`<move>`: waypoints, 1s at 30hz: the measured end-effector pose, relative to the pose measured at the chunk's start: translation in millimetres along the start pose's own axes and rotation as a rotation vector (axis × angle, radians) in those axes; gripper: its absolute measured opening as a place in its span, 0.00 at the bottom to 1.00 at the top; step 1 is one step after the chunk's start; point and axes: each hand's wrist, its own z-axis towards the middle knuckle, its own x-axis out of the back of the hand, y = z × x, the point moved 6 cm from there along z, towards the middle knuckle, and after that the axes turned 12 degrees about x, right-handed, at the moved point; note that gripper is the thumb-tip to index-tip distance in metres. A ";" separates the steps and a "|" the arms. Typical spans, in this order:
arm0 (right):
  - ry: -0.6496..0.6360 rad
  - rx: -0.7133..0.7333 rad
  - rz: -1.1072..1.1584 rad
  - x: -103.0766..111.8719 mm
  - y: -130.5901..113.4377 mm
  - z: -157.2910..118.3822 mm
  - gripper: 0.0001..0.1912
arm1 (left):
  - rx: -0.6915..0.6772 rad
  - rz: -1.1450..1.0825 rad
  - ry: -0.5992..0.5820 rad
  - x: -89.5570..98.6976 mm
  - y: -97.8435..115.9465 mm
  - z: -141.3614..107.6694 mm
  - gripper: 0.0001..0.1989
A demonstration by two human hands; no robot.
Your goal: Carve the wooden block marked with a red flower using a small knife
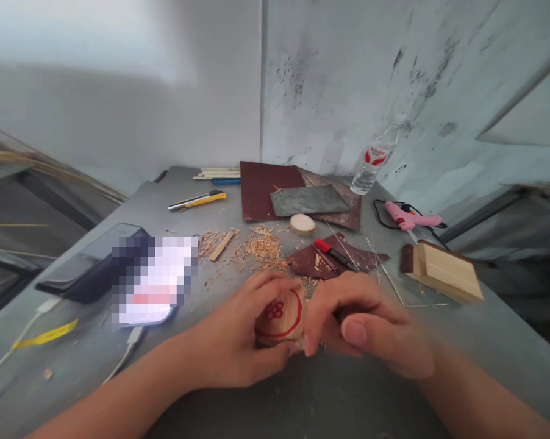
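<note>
A round wood slice (288,317) bears a red flower mark and a red curved line near its rim. My left hand (252,329) is wrapped around its left side, fingers over the top and thumb below. My right hand (355,317) is curled at the slice's right edge, its fingertips against or very close to it; whatever those fingers may hold is hidden. Just beyond the hands, a red and black marker (334,255) rests on a dark red scrap (371,259). Wood shavings (263,247) are piled behind the slice, near a smaller plain wood slice (302,224).
On the grey table (238,238) are a lit phone (158,280), a dark power bank (96,262), a yellow cutter (197,200), dark red sheets (266,192), a water bottle (375,158), a pink glue gun (412,216), a wooden block (444,271) and thin metal rods.
</note>
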 end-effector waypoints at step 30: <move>-0.181 -0.496 -0.734 18.2 23.3 -9.4 0.13 | 0.118 -0.117 0.431 28.8 -16.9 -2.5 0.22</move>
